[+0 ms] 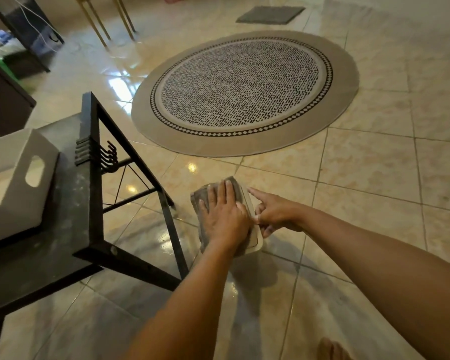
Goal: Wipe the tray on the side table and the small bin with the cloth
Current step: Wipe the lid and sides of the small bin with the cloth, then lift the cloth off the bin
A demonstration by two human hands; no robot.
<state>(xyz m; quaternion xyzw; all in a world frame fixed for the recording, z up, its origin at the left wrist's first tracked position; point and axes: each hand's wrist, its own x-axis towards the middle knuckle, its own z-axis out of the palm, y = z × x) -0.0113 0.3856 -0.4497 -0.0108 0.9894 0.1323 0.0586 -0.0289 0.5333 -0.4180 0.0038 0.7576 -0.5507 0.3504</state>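
Note:
A small white bin (pixel 256 241) stands on the tiled floor just right of the side table. A grey cloth (pixel 202 197) lies spread over its lid. My left hand (pixel 225 216) presses flat on the cloth, fingers apart. My right hand (pixel 273 213) grips the bin's right edge, index finger pointing out along the rim. The light grey tray (pixel 18 183) with a cut-out handle sits on the dark side table (pixel 68 219) at the left.
A black metal table frame with hooks (pixel 107 157) juts toward the bin. A round patterned rug (pixel 244 92) lies beyond on the floor. A grey mat (pixel 270 14) is farther back. My bare foot (pixel 331 350) shows at the bottom.

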